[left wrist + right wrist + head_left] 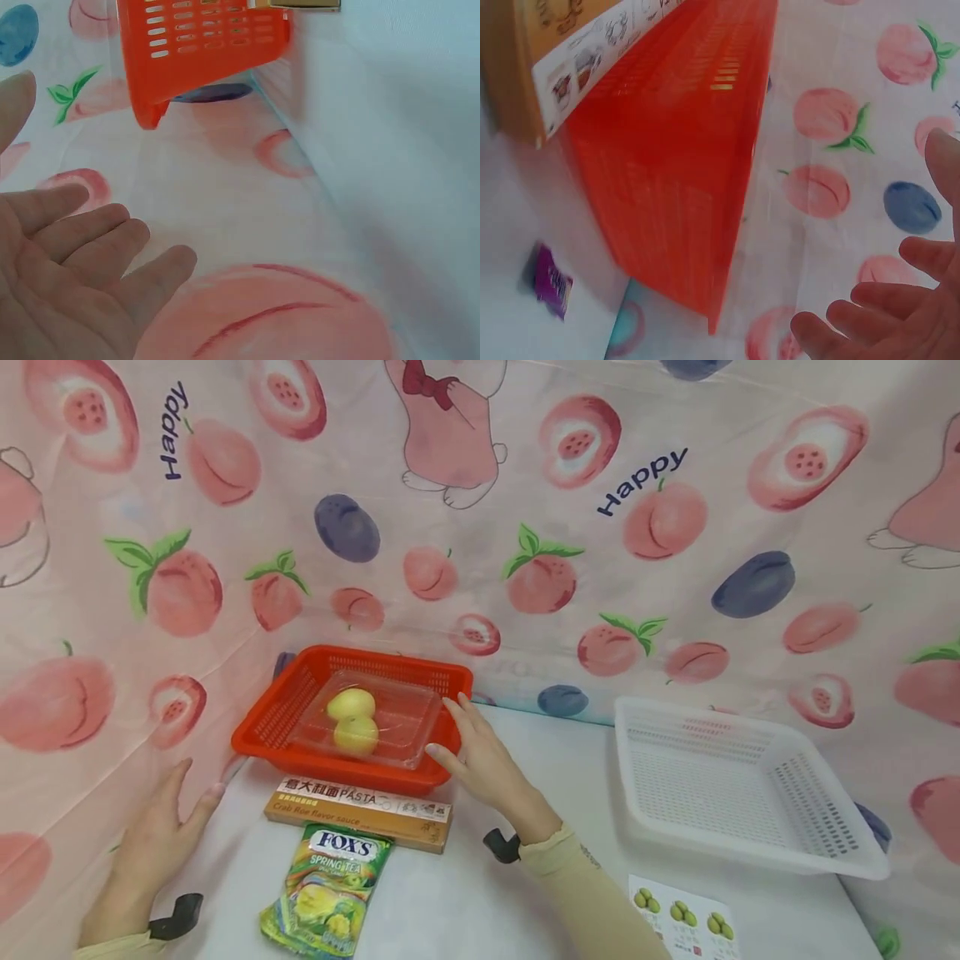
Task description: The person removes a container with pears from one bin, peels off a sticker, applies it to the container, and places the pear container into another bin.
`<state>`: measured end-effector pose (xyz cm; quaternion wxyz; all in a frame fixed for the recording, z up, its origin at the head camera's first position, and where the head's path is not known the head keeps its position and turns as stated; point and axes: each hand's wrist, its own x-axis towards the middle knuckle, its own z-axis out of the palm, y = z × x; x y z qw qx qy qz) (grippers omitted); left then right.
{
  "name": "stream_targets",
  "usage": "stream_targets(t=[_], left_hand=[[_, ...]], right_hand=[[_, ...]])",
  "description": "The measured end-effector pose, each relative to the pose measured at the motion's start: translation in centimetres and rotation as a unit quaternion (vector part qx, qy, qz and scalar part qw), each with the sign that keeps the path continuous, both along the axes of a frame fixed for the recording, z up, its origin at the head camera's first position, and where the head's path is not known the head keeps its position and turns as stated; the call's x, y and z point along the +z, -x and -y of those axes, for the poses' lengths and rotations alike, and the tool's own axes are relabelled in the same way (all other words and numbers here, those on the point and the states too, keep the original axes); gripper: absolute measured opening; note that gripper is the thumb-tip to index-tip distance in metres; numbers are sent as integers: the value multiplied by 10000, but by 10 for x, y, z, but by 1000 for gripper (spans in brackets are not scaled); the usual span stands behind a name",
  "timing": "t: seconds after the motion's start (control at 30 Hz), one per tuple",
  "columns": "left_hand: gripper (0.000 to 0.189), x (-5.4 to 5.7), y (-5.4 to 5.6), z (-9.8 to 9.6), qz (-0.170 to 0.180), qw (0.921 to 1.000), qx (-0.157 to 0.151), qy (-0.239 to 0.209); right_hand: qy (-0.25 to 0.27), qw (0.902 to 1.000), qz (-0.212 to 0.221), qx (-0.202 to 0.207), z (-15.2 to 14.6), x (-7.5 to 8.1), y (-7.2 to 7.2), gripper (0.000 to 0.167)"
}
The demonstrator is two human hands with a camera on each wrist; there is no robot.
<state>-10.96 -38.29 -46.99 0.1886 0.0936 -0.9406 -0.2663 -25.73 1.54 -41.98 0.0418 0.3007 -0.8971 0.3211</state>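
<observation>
Ahead of you — pale pink cloth [480,568] printed with peaches, dark plums, animal figures and "Happy". White table [555,760] beneath. Off to your right, a white slotted basket [705,785], upright; nearer you, a picture card [686,935] of green fruit. Left of centre, pasta box [358,814], flat; Fox's bag [330,893] on your side of it. Right wrist view — small purple packet [553,282].

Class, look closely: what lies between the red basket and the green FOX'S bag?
The PASTA box lies between the red basket and the green FOX'S bag, as the head view shows.
</observation>
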Motion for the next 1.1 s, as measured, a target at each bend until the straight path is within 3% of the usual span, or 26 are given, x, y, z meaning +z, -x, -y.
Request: stream_targets(t=[0.13,0.27,0.57,0.67,0.8,0.87,1.07,1.1], left_hand=[[76,-2,5,1,265,9995,-22,-165],[77,-5,13,-1,528,9961,-111,-697],[82,-3,42,-7,644,9743,-469,-2106],[84,-4,50,-7,665,9594,-595,-2677],[88,-7,58,-6,796,9308,-691,-3500],[88,-8,61,-4,873,9201,-781,-3737],[81,-8,72,-3,1072,8991,-967,-4133],[82,-8,73,-3,1088,8907,-940,-4314]], right_hand=[[34,9996,291,22,21,0,10,80],[3,9989,457,83,38,-3,19,80],[-99,9895,1380,-421,73,-6,34,84],[-36,9843,1616,-714,83,-6,38,84],[146,9762,1911,-1014,92,-9,43,86],[242,9706,2128,-1101,95,-11,45,88],[553,9506,2709,-1408,101,-20,50,99],[646,9463,2806,-1468,101,-22,51,101]])
